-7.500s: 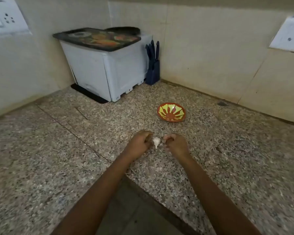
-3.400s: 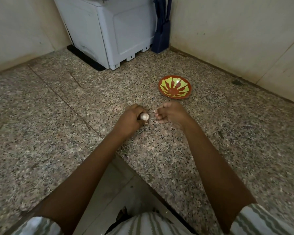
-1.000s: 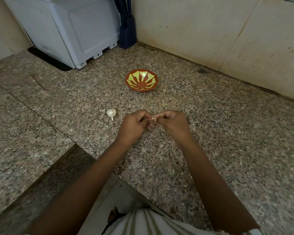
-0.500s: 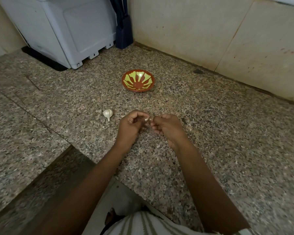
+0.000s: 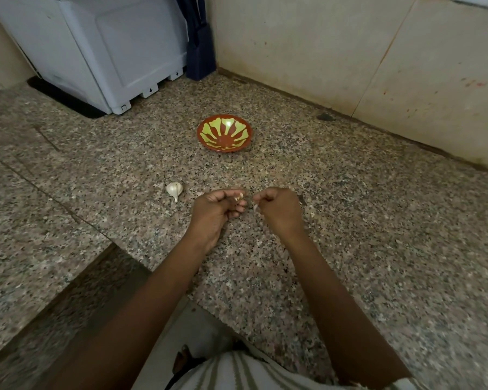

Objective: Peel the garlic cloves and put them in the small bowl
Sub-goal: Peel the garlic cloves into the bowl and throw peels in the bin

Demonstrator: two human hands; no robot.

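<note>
My left hand (image 5: 215,210) pinches a small garlic clove (image 5: 239,197) between thumb and fingertips, just above the granite counter. A short gap to its right, my right hand (image 5: 278,209) has curled fingers that pinch a pale strip of garlic skin (image 5: 255,208). A white garlic bulb (image 5: 174,189) lies on the counter to the left of my left hand. The small red bowl with a yellow-green pattern (image 5: 224,132) stands farther back, beyond both hands, and looks empty.
A white appliance (image 5: 102,49) and a dark blue knife block (image 5: 200,38) stand in the back corner against the tiled wall. The counter's front edge (image 5: 141,263) forms an inner corner below my left forearm. A pale scrap of skin (image 5: 312,214) lies right of my right hand.
My hands, joined on the clove half a second ago, have drawn apart; the right one has pulled a strip of skin away. Earlier the garlic bulb was set down to the left.
</note>
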